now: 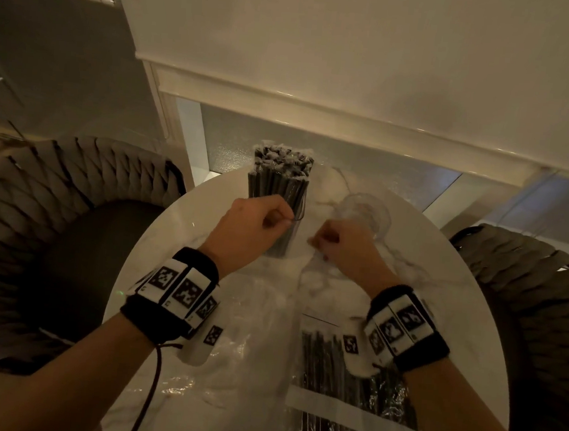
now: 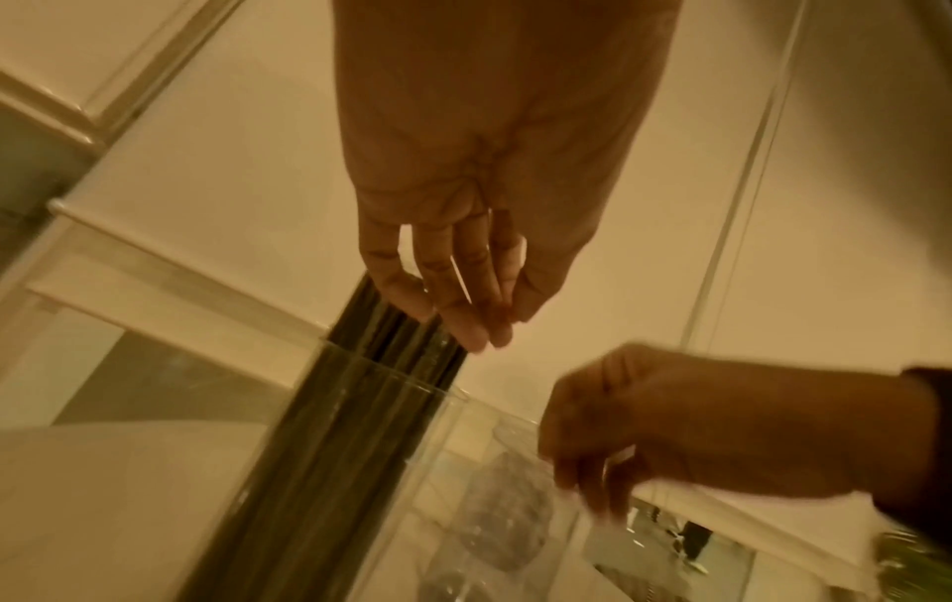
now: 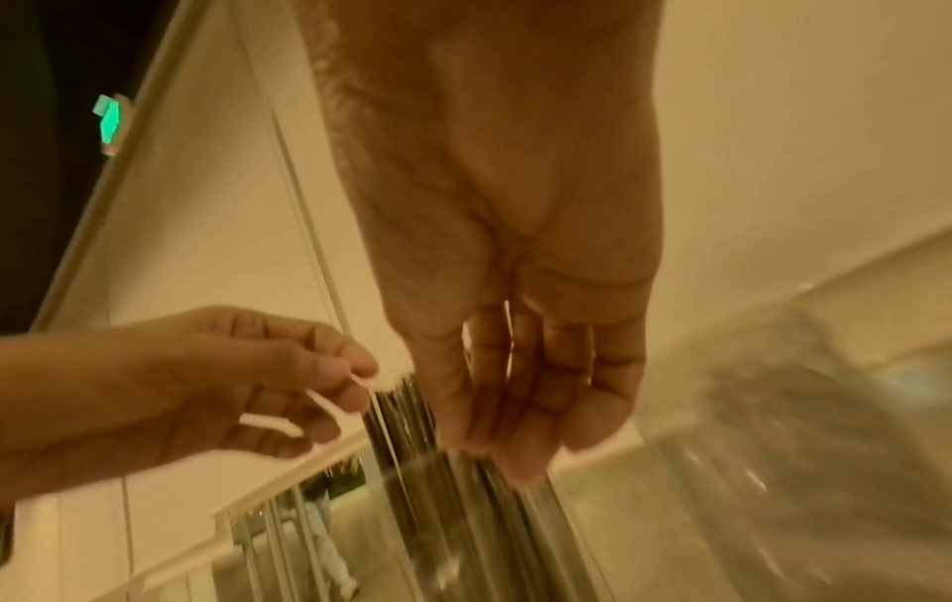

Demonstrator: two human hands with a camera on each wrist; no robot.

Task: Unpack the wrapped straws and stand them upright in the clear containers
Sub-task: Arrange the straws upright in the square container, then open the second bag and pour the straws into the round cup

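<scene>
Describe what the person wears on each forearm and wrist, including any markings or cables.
Both forearms are bare, without sleeves. The left wrist band is black with white rectangular tiles printed with black square code patterns; a thin dark cable hangs from it. The right wrist band matches it: black with the same white coded tiles. No rings or gloves show.

The right hand (image 3: 520, 354) points curled fingers at dark upright straws (image 3: 412, 411); beside it the left hand (image 3: 206, 383) pinches a thin pale strip (image 3: 384, 427).

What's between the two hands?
In the head view, bare white table and a thin dark band sticking out from the left hand towards the right hand. They don't touch.
</scene>
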